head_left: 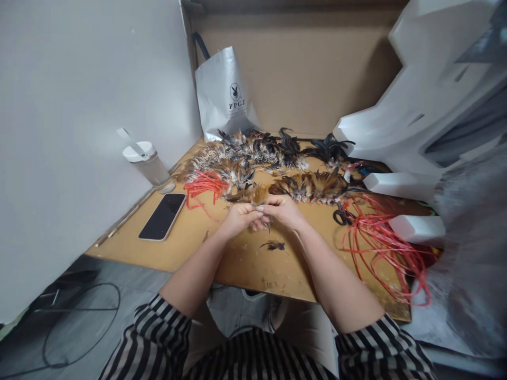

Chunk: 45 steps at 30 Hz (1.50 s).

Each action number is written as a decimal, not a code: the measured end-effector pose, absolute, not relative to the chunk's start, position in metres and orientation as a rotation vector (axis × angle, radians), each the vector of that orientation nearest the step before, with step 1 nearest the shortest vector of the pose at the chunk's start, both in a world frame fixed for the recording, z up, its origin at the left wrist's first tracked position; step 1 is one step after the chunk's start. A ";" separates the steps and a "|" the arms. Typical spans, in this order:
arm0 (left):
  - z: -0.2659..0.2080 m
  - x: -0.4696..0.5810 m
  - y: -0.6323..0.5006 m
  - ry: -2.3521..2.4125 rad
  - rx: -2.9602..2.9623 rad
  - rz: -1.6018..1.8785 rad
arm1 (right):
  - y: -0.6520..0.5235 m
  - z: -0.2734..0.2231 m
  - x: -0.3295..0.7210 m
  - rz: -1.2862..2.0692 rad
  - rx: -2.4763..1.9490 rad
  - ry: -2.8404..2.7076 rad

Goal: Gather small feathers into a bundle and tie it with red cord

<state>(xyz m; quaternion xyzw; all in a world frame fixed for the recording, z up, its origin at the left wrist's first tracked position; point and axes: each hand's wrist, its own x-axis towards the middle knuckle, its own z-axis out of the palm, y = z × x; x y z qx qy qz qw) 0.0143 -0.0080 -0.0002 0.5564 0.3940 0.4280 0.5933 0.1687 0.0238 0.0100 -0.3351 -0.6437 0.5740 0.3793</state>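
Over the front middle of the wooden table (pixel 190 243), my left hand (pixel 242 217) and my right hand (pixel 283 211) meet with their thumbs close together. Both are closed in a pinch on a small bunch of brown feathers (pixel 257 194), whose fluffy ends stick up beyond the fingers. The quill ends are hidden by my fingers. Just behind my right hand lies a row of tied brown feather bunches (pixel 311 186). A loose dark feather (pixel 274 246) lies on the table below my hands.
A large feather pile (pixel 245 150) spreads across the back, before a silver bag (pixel 222 89). Red plastic strips (pixel 206 186) lie left; more red strips (pixel 376 243) hang over the right edge beside black scissors (pixel 343 215). A phone (pixel 162 217) and lidded cup (pixel 148 163) are left.
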 end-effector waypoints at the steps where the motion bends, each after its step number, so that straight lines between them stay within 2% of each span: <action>1: -0.001 0.015 -0.008 0.924 1.293 1.000 | 0.024 0.010 0.169 1.467 -0.845 -1.662; 9: -0.006 0.017 -0.006 1.005 1.262 1.069 | 0.026 0.007 0.165 1.336 -0.965 -1.679; 24: -0.012 0.018 -0.004 1.025 1.128 1.087 | 0.025 0.008 0.160 1.422 -0.959 -1.555; 30: -0.007 0.011 0.000 0.939 0.846 1.257 | 0.024 0.006 0.155 1.207 -0.843 -1.604; 37: -0.009 0.007 0.002 0.839 0.715 1.239 | 0.016 0.005 0.149 0.422 -0.872 -2.072; 45: -0.009 0.009 0.000 0.815 0.722 1.178 | 0.018 0.004 0.148 0.243 -1.022 -2.123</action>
